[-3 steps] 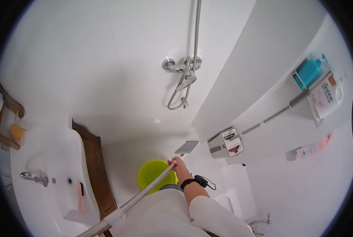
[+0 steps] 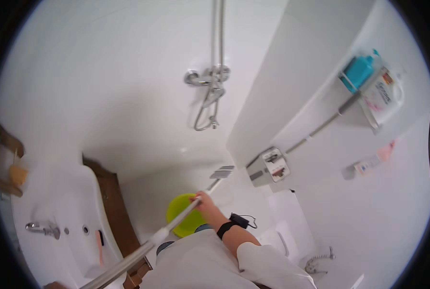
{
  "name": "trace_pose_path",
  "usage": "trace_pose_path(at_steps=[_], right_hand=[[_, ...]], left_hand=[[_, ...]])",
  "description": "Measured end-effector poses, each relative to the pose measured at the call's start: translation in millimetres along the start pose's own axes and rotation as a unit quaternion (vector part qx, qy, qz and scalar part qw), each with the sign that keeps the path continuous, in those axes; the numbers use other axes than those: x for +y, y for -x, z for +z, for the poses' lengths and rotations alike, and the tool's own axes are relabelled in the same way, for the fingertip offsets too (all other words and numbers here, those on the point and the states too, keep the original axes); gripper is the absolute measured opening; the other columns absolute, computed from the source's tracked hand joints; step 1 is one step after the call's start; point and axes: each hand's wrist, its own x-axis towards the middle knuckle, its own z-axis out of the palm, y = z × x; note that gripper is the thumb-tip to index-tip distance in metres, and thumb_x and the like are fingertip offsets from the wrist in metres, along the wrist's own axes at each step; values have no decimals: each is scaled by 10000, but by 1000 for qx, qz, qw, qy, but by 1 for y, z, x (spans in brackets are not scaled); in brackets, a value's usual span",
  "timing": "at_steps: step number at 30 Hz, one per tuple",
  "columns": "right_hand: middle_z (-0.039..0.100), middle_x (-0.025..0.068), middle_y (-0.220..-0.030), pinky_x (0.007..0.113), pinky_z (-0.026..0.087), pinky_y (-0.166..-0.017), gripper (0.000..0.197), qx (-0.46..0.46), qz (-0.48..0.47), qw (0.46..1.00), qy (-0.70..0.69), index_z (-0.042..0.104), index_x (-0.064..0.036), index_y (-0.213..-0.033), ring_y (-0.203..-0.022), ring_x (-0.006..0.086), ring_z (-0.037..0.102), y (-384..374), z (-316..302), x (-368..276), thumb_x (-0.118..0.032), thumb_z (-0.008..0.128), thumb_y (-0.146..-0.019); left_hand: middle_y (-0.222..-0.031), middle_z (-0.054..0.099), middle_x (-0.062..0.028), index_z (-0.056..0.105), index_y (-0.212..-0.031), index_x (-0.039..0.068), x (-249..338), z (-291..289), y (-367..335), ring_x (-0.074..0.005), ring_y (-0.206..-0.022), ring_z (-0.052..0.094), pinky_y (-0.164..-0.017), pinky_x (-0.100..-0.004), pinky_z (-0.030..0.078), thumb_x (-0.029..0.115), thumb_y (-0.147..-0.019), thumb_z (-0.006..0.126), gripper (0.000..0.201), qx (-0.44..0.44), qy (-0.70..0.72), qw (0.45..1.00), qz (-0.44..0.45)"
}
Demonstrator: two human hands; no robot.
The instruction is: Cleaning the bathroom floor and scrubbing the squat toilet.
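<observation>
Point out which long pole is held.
The pole crossing in front of the green bucket, with the right hand around it; the other pole slants along the right-hand wall.

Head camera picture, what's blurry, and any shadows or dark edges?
Head view: the print on the white bottle is smeared, and the flat head on the pole in the right hand looks streaked; head view again: a soft shadow on the wall left of the shower tap, black rounding off the corners.

Right one of the hands (image 2: 202, 201) in a curled grip, bare forearm (image 2: 215, 216) diagonal.
</observation>
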Motion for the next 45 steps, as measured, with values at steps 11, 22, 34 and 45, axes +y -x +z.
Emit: trace_pose_path(at_steps=[11, 22, 34, 45], right_hand=[[412, 182, -1127, 485, 265, -952, 614, 76, -545, 670, 498, 286, 27, -1174, -1092, 312, 393, 144, 14, -5, -311, 590, -761], [459, 76, -643, 264, 370, -543, 129, 89, -782, 471, 398, 477, -50, -758, -589, 164, 422, 265, 88, -161, -85, 595, -719], [287, -14, -432, 198, 188, -337, 168, -87, -864, 439, 231, 357, -77, -701, -352, 70, 239, 560, 90, -312, -147, 388, -850], [271, 7, -412, 226, 224, -332, 208, -62, -809, 530, 247, 284, -93, -620, -335, 90, 256, 476, 66, -416, -70, 383, -802]], left_hand=[[-435, 182, 26, 258, -635, 110, -83, 93, 2, -63, -398, 130, -440, -220, 189, 85, -860, 362, 249, 46, 289, 939, -179], [-881, 534, -107, 393, -1048, -81, -72, 243, -16, -188, -846, 492, -796, -303, 358, 194, -788, 449, 382, -74, 82, 994, 15], [-698, 518, -33, 515, -730, 10, -194, 158, 107, -113, -706, 486, -706, -227, 363, 36, -746, 442, 79, -172, -124, 899, -384], [-698, 515, -44, 510, -744, 3, -183, 180, 105, -117, -691, 493, -683, -232, 375, 15, -749, 442, 69, -164, -156, 888, -400]])
